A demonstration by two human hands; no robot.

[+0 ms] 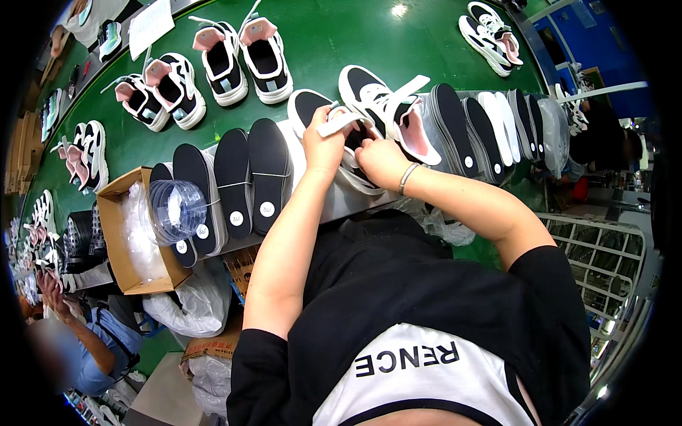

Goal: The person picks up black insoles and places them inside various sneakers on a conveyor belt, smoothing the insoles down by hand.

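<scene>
In front of me lies a black-and-white sneaker [305,106], its toe pointing away. My left hand [324,144] is closed on its upper, near the light tongue and pull strap. My right hand [383,163], a bracelet on its wrist, has curled fingers in the shoe's opening. Their tips are partly hidden, and I cannot make out what they pinch. Touching its right side is a matching sneaker [364,85] with a pink lining and a light strap. Bundled black insoles [270,167] stand left of my hands, and more black insoles [453,128] stand to the right.
White insoles [499,121] stand among the right-hand stacks. An open cardboard box [158,273] with clear plastic and a roll of clear tape [177,211] sits at the left. Several sneaker pairs [264,60] cover the green table [341,35]. Another person [99,351] works at lower left.
</scene>
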